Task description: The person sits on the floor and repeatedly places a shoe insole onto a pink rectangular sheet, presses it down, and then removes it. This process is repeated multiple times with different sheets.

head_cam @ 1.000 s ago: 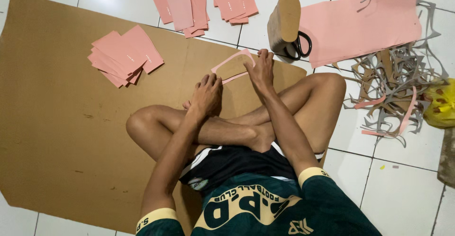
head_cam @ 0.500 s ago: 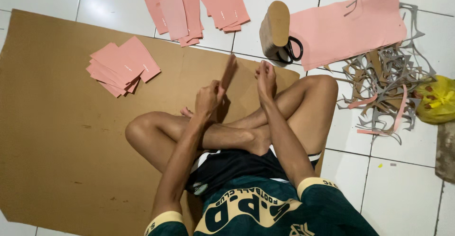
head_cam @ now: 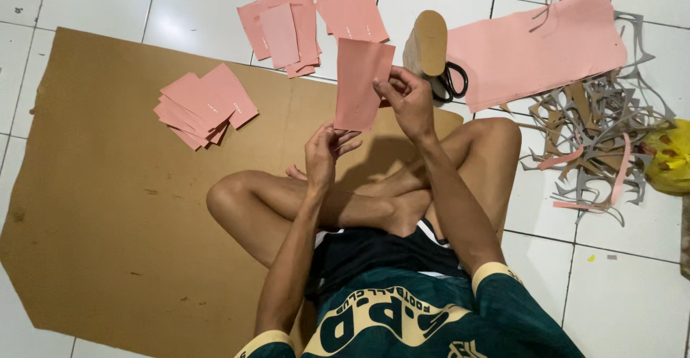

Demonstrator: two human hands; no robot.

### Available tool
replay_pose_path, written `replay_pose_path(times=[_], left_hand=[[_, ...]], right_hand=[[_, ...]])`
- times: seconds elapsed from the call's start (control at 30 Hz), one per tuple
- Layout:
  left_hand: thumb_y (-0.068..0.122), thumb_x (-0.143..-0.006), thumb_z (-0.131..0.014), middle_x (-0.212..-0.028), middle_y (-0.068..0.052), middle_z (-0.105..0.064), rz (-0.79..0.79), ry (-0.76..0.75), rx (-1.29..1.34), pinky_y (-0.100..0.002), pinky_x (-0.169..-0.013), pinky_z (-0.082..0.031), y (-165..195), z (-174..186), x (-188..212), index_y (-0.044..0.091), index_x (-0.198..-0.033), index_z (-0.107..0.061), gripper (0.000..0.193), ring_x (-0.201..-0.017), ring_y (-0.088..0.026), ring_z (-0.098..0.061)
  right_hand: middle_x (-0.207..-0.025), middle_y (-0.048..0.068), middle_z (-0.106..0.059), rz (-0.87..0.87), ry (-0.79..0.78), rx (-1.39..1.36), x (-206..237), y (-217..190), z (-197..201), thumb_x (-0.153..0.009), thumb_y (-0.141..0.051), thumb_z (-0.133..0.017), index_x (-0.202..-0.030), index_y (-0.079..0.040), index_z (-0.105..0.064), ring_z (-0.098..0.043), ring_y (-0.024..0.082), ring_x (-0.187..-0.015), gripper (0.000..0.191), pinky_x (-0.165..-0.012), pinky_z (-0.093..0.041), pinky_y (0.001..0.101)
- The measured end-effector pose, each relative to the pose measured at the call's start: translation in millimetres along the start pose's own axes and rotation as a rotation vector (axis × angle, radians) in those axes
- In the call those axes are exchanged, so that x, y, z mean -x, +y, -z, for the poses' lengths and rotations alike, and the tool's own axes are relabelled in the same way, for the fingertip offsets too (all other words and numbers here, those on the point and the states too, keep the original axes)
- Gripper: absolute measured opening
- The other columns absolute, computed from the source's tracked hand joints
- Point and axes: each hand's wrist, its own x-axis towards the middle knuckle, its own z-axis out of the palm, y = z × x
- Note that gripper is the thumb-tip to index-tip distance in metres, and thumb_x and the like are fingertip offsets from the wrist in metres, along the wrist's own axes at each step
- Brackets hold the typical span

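I sit cross-legged on a brown cardboard sheet (head_cam: 108, 207). Both hands hold one flat pink rectangular piece (head_cam: 359, 81) upright in front of my knees. My left hand (head_cam: 325, 155) pinches its lower edge. My right hand (head_cam: 410, 99) grips its right side near the top. A fanned stack of similar pink pieces (head_cam: 203, 105) lies on the cardboard to the left of my hands.
More pink pieces (head_cam: 302, 16) lie on the white tiles ahead. A tan roll (head_cam: 428, 45) with black scissors (head_cam: 451, 81) stands beside a large pink sheet (head_cam: 539, 45). Grey and brown offcuts (head_cam: 600, 139) pile at the right, next to a yellow bag (head_cam: 668, 157).
The pink piece lay flat by my knees a second ago. Both hands have lifted it and turned it upright, face on to the camera.
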Motion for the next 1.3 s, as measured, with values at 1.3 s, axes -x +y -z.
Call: replay_pose_path(times=[1.3], left_hand=[[0.015,-0.096,-0.074,-0.096,-0.008,-0.074,-0.309,0.099,-0.184,-0.033,-0.088,-0.063,116.9,-67.3,9.8,-0.007,-0.112,-0.068,0.028,-0.087,-0.012,-0.071]], right_hand=[[-0.142,0.013,-0.061,0.838,-0.161,0.289,-18.5,-164.9,-21.8,-0.091,0.004,-0.088,-0.103,-0.002,-0.067,-0.061,0.025,-0.136,0.024,-0.110,-0.061,0.0384]])
